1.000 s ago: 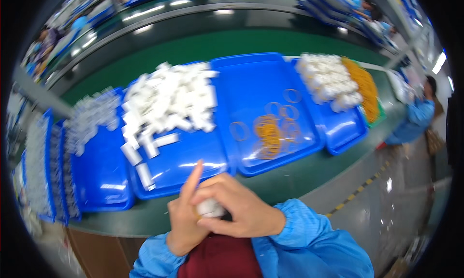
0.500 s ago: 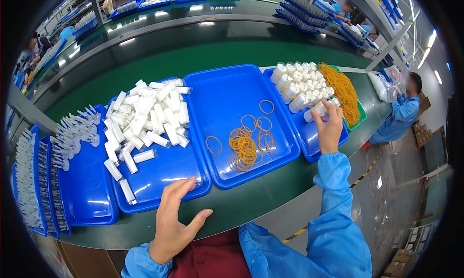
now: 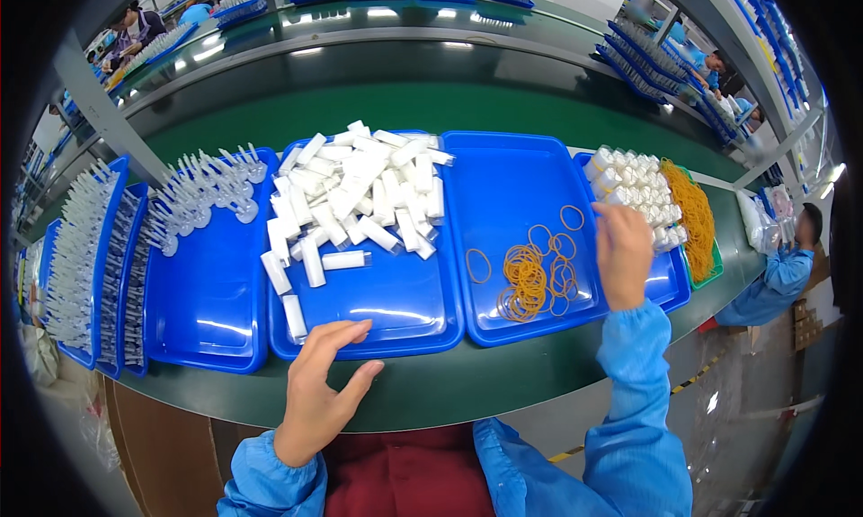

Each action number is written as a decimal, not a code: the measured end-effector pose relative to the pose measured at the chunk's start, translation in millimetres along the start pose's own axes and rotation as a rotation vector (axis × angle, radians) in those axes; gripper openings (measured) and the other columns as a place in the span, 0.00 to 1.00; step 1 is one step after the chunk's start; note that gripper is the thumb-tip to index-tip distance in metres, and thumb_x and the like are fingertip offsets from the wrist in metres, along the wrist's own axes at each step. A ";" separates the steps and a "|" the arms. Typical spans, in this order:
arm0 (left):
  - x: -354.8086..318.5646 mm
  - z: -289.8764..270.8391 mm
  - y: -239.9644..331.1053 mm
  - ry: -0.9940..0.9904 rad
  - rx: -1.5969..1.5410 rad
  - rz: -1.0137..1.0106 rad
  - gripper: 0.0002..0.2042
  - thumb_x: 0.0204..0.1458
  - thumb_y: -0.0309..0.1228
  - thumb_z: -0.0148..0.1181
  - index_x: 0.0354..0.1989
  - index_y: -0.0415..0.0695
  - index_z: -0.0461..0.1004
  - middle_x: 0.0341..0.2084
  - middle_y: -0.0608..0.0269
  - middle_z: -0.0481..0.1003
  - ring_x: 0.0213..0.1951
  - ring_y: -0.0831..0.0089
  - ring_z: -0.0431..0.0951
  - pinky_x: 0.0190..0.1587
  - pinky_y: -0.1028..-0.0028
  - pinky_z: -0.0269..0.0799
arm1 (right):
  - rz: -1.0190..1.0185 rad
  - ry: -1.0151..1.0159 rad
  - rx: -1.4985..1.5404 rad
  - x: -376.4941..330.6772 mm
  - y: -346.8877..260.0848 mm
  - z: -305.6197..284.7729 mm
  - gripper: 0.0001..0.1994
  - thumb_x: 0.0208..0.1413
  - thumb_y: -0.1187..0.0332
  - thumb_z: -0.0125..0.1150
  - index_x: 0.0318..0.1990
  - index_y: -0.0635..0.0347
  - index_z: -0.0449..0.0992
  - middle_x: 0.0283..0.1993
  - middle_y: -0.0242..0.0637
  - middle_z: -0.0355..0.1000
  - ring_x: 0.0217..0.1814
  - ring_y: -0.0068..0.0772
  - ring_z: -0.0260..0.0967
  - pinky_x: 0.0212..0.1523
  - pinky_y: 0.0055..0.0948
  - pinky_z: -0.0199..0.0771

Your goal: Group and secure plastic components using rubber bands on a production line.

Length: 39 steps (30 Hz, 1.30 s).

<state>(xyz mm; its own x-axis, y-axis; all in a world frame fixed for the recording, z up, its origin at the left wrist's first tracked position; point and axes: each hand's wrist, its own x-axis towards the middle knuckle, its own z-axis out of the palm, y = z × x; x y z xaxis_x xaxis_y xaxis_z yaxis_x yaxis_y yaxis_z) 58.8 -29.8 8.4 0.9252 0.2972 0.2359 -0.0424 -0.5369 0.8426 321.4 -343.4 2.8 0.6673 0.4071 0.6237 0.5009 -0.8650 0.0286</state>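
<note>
Right hand (image 3: 623, 252) withdrew over bands (image 3: 530, 279).

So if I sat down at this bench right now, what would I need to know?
Left hand: open, empty, resting on the near rim of the blue tray of white tubes.
Right hand: raised over the right edge of the middle tray; whether its grip holds anything cannot be seen.
Orange rubber bands lie loose in that middle tray. White capped pieces and a heap of bands sit on the far right.
Done: nothing finished shows.
Left: all tubes and bands still lie loose.
</note>
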 end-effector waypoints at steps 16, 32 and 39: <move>-6.2 -148.8 -68.1 0.234 0.645 0.101 0.11 0.49 0.20 0.65 0.42 0.39 0.79 0.35 0.54 0.77 0.39 0.57 0.78 0.42 0.65 0.74 | -0.157 -0.438 -0.028 16.6 -26.1 -23.5 0.08 0.46 0.78 0.66 0.35 0.59 0.77 0.35 0.42 0.76 0.40 0.48 0.74 0.41 0.43 0.72; 45.2 -202.9 -128.1 0.166 1.004 0.098 0.08 0.49 0.19 0.59 0.38 0.42 0.73 0.34 0.56 0.72 0.38 0.54 0.78 0.39 0.60 0.75 | -0.669 -0.406 0.442 21.6 -240.1 16.9 0.08 0.49 0.71 0.64 0.36 0.59 0.74 0.31 0.38 0.69 0.36 0.40 0.71 0.38 0.37 0.73; 11.8 -188.5 -111.2 0.214 0.688 -0.019 0.12 0.48 0.19 0.66 0.42 0.40 0.77 0.38 0.56 0.75 0.39 0.56 0.81 0.41 0.66 0.77 | -0.543 -0.477 0.530 1.3 -223.6 6.7 0.15 0.52 0.69 0.68 0.48 0.57 0.77 0.31 0.38 0.68 0.37 0.41 0.71 0.38 0.39 0.74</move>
<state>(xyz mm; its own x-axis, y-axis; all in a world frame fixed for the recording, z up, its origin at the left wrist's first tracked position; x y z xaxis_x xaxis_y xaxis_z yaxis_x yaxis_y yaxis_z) 3.3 182.2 8.8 0.8262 0.4215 0.3739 0.2852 -0.8851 0.3677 214.0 -147.5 -8.0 0.3630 0.9016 0.2352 0.9243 -0.3165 -0.2133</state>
